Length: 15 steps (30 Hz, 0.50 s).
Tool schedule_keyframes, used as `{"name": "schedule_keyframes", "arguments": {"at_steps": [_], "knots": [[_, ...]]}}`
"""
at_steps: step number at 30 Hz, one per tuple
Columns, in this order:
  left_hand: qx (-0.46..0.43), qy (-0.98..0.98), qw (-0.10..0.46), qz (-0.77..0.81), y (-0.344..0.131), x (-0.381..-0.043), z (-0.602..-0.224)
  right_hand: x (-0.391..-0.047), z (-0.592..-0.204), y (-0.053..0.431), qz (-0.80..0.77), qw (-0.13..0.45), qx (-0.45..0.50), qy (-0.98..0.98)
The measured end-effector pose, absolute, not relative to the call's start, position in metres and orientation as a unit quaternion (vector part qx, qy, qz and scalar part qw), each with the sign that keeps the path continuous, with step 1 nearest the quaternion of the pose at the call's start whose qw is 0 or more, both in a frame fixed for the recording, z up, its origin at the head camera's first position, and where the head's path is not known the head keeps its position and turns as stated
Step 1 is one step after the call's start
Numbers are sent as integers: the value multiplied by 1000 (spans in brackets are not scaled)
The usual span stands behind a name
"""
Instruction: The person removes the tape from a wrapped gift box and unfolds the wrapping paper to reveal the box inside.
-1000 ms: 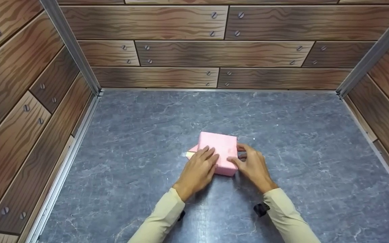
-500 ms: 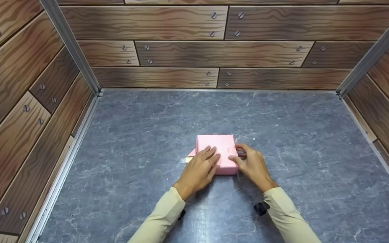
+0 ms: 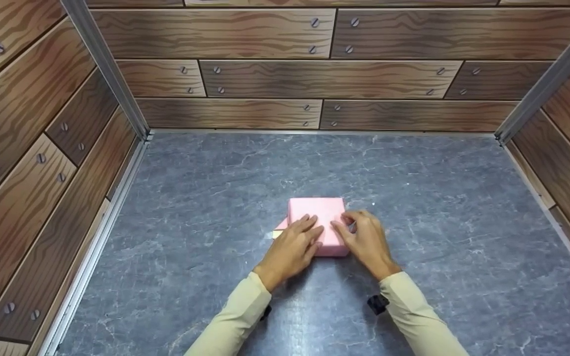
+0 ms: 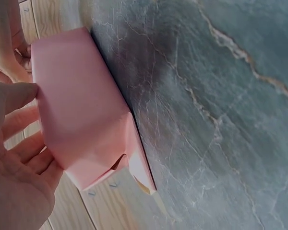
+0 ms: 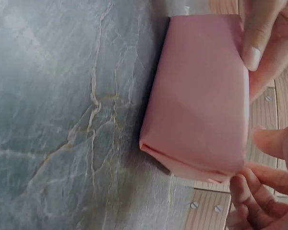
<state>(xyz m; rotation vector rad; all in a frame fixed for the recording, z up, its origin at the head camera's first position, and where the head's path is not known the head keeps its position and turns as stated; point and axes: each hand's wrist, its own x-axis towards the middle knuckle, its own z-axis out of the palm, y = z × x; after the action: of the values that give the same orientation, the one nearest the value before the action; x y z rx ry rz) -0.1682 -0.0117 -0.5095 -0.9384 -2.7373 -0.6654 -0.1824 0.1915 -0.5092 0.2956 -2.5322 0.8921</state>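
A box wrapped in pink paper (image 3: 316, 208) sits on the grey marbled table between both hands. My left hand (image 3: 289, 251) rests on its top with fingers extended; in the left wrist view, the thumb and fingers lie along the upper edge. At the box's left end a loose paper flap (image 4: 140, 167) sticks out, with a pale inner side. My right hand (image 3: 370, 243) is at the top right edge, bent fingers touching it and the thumb held apart. In the right wrist view, the right end (image 5: 189, 166) shows folded paper lying close against the box.
Wood-plank patterned walls (image 3: 265, 79) stand at the back and both sides, with metal corner posts (image 3: 112, 74). The marbled tabletop (image 3: 206, 198) extends around the box. A black wrist device (image 3: 378, 304) sits by the right sleeve.
The box has turned slightly counterclockwise and now sits square to me. My right hand has lifted from the box's right side to its top right edge. The left hand has stayed on top.
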Motion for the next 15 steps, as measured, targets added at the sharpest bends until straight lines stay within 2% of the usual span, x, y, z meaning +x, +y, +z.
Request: {"name": "schedule_keyframes", "arguments": {"at_steps": [15], "knots": [[-312, -915, 101, -233, -11, -168, -510, -186, -513, 182, 255, 255, 93, -928]]}}
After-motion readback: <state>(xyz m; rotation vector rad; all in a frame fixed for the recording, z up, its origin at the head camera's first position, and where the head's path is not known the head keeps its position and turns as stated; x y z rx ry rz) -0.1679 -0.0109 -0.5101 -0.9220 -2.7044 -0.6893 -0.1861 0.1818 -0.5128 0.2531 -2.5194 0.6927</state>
